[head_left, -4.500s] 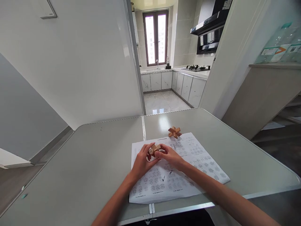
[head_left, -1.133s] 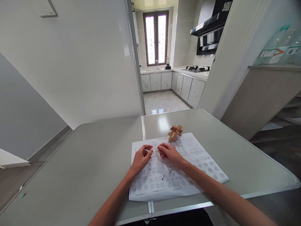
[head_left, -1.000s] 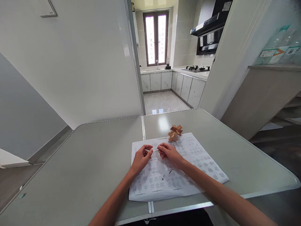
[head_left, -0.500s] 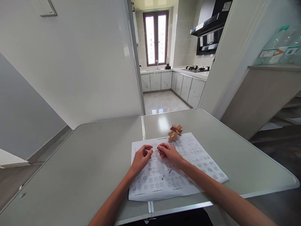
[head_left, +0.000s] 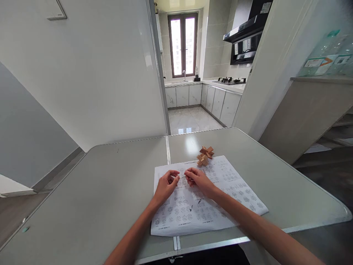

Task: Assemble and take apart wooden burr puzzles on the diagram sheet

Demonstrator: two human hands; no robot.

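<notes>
Grey-topped, the table point(head_left: 110, 191) carries a small green object point(head_left: 25, 229) by its left edge. Above, a pale wall box point(head_left: 56, 10) bears a tiny mark too small to read. The left hand point(head_left: 167, 184) rests over the printed sheet point(head_left: 193, 225), fingers loosely curled, the thumb tip slightly apart from the forefinger. The sheet carries rows of puzzle-like drawings with captions too small to read, plus two dark handwritten ticks. Well apart from the left, the right hand point(head_left: 200, 180) has its fingers curled inward, forefinger and thumb close together; I cannot tell whether they touch. Beyond it, a lighter wooden puzzle point(head_left: 203, 160) sits at the sheet's far edge, just beside a darker wooden puzzle point(head_left: 207, 151). Farther right, the cooker hood point(head_left: 242, 27) has a pale sticker, illegible. Clear bottles point(head_left: 328, 55) wear a white label with an orange angular mark, its lettering unreadable.
</notes>
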